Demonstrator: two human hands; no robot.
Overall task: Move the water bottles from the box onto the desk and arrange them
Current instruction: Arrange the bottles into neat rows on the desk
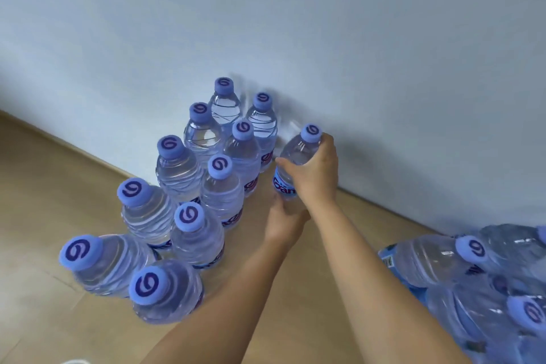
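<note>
I note right hand (314,174) gripping bottle (295,156) high, left hand (285,220) cupping its base, apparently to start a third row beside the standing rows (206,183).

Single head-worn, wide-angle view, looking forward and steeply down from above the desk (44,192). The wall (354,38) fills the upper half of the frame; the desk runs diagonally from centre left to lower right. Both forearms enter from the bottom edge. Close range; bottles (177,168) near the lower edges appear enlarged and splayed outward.
</note>
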